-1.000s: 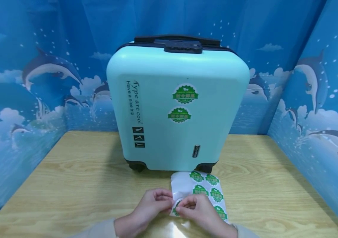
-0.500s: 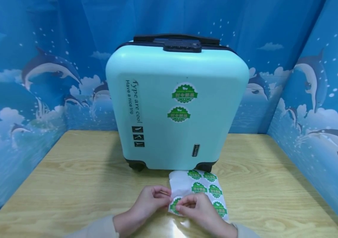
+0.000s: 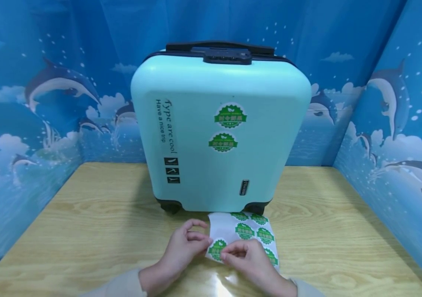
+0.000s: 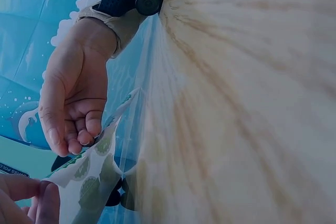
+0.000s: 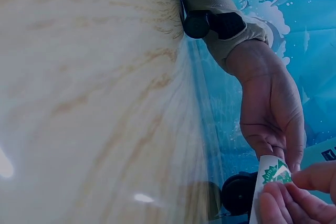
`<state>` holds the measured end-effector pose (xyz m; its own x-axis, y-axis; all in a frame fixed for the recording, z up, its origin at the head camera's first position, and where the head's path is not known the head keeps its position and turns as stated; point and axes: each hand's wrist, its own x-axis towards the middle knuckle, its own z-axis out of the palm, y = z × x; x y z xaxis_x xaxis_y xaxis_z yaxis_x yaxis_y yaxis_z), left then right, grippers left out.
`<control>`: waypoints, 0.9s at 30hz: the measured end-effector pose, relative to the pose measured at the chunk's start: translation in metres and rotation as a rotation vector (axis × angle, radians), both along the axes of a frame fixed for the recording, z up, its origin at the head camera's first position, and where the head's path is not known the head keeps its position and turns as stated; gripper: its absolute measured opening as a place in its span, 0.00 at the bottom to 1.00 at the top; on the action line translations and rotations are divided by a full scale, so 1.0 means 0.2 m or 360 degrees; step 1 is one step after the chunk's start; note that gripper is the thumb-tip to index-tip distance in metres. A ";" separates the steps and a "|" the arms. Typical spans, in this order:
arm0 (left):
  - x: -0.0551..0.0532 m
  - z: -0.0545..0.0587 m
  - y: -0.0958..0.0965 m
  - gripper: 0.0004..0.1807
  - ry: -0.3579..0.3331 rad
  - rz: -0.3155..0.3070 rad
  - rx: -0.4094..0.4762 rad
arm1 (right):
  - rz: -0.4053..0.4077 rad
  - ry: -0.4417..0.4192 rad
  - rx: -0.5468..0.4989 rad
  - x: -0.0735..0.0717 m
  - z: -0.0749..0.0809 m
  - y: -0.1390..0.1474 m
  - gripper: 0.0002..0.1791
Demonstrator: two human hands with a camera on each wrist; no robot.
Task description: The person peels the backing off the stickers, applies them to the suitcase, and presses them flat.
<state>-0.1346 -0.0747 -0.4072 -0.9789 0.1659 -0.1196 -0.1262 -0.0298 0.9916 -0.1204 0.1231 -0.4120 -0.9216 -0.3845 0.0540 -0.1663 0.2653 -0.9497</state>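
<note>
A white sheet of round green stickers lies before the suitcase, its near part lifted off the table. My left hand pinches the sheet's left edge; the left wrist view shows thumb and finger on its corner. A round green sticker sits at the sheet's near left corner. Over the sheet, my right hand pinches with thumb and forefinger at this sticker's right edge. Whether it grips the sticker alone or the sheet too is hidden. The mint-green suitcase stands upright, with two green stickers on its front.
The wooden table extends to both sides of the suitcase. Blue curtains printed with dolphins stand behind and at the sides. A black wheel of the suitcase stands by the sheet's far edge.
The sheet has shifted slightly left and away from me, and its corner sticker shows more fully. My left hand has moved slightly up with its fingers more spread; my right hand stays nearly in place.
</note>
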 end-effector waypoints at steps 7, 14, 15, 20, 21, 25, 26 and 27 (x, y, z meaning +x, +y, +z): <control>0.00 0.01 0.01 0.12 0.0003 -0.0017 -0.0017 | -0.0008 -0.0014 -0.0033 0.00 -0.01 0.01 0.09; 0.00 0.01 0.01 0.11 -0.0064 -0.0072 -0.0078 | -0.0041 -0.0029 -0.0054 -0.01 0.00 0.01 0.10; 0.00 0.01 0.01 0.11 -0.0064 -0.0079 -0.0076 | -0.0048 -0.0030 -0.0050 -0.01 0.00 0.00 0.10; 0.01 0.01 0.02 0.11 -0.0040 -0.0110 -0.0021 | -0.0071 -0.0028 -0.0025 -0.02 0.01 0.00 0.09; 0.01 0.01 0.02 0.11 -0.0042 -0.0113 -0.0007 | -0.0072 -0.0026 -0.0022 -0.02 0.01 0.00 0.09; 0.01 0.01 0.04 0.11 -0.0049 -0.0123 0.0012 | -0.0059 0.0003 -0.0043 -0.02 0.01 -0.01 0.10; 0.01 0.01 0.04 0.11 -0.0048 -0.0127 0.0013 | -0.0054 0.0010 -0.0048 -0.02 0.01 -0.01 0.10; 0.01 0.01 0.04 0.11 -0.0048 -0.0130 0.0012 | -0.0051 0.0019 -0.0052 -0.03 0.01 -0.01 0.10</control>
